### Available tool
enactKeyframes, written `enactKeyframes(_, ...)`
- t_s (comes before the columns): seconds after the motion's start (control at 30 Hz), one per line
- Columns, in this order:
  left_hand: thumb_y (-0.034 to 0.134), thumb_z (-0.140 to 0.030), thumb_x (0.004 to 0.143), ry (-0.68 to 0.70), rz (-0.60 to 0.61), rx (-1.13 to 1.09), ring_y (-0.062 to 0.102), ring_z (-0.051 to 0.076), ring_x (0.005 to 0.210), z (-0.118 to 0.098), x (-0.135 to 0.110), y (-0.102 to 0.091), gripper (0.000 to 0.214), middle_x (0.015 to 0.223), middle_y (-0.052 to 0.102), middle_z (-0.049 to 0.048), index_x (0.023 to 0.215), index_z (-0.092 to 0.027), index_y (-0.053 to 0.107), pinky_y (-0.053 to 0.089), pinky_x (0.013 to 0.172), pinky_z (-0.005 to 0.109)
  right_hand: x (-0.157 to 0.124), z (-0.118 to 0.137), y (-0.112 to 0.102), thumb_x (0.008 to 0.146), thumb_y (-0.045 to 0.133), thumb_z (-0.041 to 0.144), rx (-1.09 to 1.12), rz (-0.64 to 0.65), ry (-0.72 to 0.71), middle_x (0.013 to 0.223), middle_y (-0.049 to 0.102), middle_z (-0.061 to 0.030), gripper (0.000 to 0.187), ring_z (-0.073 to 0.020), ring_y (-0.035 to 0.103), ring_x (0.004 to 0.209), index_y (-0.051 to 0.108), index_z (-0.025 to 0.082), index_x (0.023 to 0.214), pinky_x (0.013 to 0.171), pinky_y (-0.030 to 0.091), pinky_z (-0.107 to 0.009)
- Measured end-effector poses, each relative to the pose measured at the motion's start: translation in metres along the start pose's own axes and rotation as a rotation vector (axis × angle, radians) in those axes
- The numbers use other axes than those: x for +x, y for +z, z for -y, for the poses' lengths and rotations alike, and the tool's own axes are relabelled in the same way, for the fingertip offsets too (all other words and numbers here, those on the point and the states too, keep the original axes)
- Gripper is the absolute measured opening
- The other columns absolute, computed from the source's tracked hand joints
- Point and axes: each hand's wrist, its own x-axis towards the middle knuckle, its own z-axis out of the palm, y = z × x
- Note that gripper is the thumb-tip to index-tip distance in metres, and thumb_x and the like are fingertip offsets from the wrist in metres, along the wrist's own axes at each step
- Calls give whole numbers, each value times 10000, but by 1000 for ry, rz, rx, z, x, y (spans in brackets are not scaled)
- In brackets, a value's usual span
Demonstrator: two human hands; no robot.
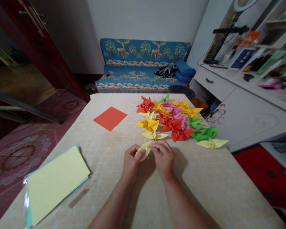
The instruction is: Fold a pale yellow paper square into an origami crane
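Note:
Both my hands meet over the middle of the beige table [205, 178], pinching a pale yellow folded paper piece [144, 149]. My left hand [130, 160] grips its left end with closed fingers. My right hand [164, 156] holds its right end, fingers curled. Just beyond my hands lies a heap of several finished paper cranes [173, 119] in red, yellow, pink and green. One pale yellow crane [212, 143] sits apart at the right edge of the heap.
A single red paper square [110, 118] lies flat at the far left of the table. A stack of paper sheets with a pale yellow top [54, 181] rests at the near left corner. A blue sofa [143, 63] stands behind, white cabinets [243, 108] to the right.

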Motion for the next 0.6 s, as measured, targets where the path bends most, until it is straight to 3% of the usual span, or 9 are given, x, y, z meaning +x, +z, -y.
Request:
enactKeyframes(0.13, 665, -266, 741, 15, -11, -22, 460, 79, 518, 1, 0, 0, 232, 555, 581, -24, 610, -147, 515, 318, 517, 194, -3, 0, 2, 823, 582, 112, -29, 2, -42, 817, 617, -39, 147, -160, 599, 796, 691, 211, 821, 723, 499, -286)
enactKeyframes(0.3, 657, -256, 746, 9, -20, -66, 472, 80, 538, 2, 0, 0, 218, 575, 579, -32, 626, -152, 509, 330, 529, 192, -1, 3, 3, 825, 586, 135, 35, 21, 9, 818, 627, -40, 122, -164, 603, 806, 685, 205, 820, 745, 497, -293)
enactKeyframes(0.47, 673, -254, 727, 5, -27, -83, 459, 75, 526, 0, -1, 1, 214, 569, 562, -38, 627, -150, 514, 329, 524, 189, 1, 7, 5, 822, 587, 202, 170, 37, 185, 784, 621, -36, 107, -163, 595, 765, 651, 177, 740, 692, 483, -272)
enactKeyframes(0.6, 667, -255, 737, 16, 0, -69, 481, 82, 524, -2, -1, 3, 218, 564, 584, -25, 622, -150, 514, 332, 525, 192, 1, 6, 6, 765, 648, 233, 242, 9, 383, 672, 596, 5, 93, -129, 550, 617, 605, 168, 715, 575, 445, -231)
